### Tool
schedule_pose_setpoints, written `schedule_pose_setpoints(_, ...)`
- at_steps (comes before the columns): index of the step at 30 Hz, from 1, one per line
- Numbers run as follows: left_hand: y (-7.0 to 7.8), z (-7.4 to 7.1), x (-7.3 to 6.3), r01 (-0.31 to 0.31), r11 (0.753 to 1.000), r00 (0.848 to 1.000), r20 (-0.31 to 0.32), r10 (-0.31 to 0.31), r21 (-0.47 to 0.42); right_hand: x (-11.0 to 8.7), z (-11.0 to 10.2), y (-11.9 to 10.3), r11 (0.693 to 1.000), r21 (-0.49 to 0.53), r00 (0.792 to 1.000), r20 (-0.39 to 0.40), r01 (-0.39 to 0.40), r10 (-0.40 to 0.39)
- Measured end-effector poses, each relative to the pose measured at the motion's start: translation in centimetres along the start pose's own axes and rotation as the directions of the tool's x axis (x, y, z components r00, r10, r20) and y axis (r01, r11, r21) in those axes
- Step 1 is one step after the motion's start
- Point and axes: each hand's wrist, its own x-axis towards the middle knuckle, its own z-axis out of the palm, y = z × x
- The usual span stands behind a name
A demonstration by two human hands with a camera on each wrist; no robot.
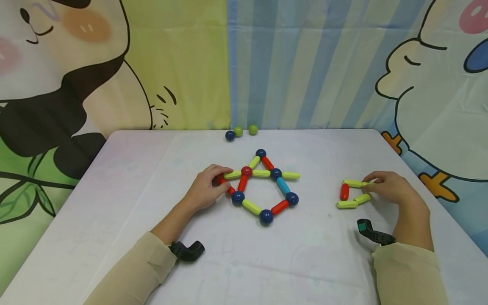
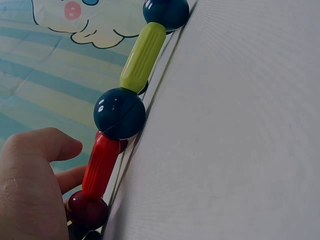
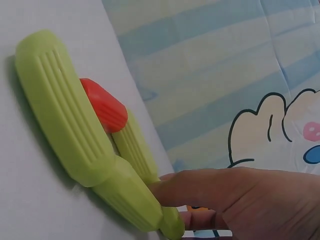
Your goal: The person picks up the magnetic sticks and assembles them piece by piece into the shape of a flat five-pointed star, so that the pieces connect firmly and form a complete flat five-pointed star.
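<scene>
A flat frame of coloured rods and balls lies mid-table in the head view. My left hand (image 1: pixel 207 186) is at its left end and grips a red rod (image 2: pixel 100 165), whose other end meets a blue ball (image 1: pixel 238 198). Its fingertips also reach the end of a yellow-green rod (image 1: pixel 233 174) joined to a red ball (image 1: pixel 246 171). Off to the right, my right hand (image 1: pixel 392 188) pinches a yellow-green rod (image 3: pixel 172 225), mostly covered by the fingers. Beside it in the right wrist view are more yellow-green rods (image 3: pixel 60 105) and a short red rod (image 3: pixel 106 106).
At the table's back edge sit a blue ball (image 1: pixel 230 136) and two green balls (image 1: pixel 253 129). One yellow-green rod (image 1: pixel 291 175) sticks out from the frame's right side. A printed cloth (image 1: pixel 190 63) hangs behind the white table (image 1: pixel 267 262).
</scene>
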Motion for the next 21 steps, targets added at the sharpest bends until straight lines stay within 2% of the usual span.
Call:
schedule_pose_setpoints(10,-0.14,0.11,0.15,-0.003,1.0,1.0,-0.001,0.003,0.006,-0.04,0.25,-0.54,1.0,0.005,1.0,0.004,0.02,-0.02)
schedule_pose_setpoints(15,0.01,0.05,0.14,-0.001,1.0,1.0,0.004,0.001,0.008,-0.34,-0.05,-0.27,1.0,-0.023,1.0,-0.012,0.001,-0.001)
schedule_pose_setpoints(21,0.13,0.01,0.15,0.011,1.0,1.0,0.003,-0.011,0.013,-0.44,-0.21,-0.28,1.0,0.003,0.999,-0.038,0.011,-0.011)
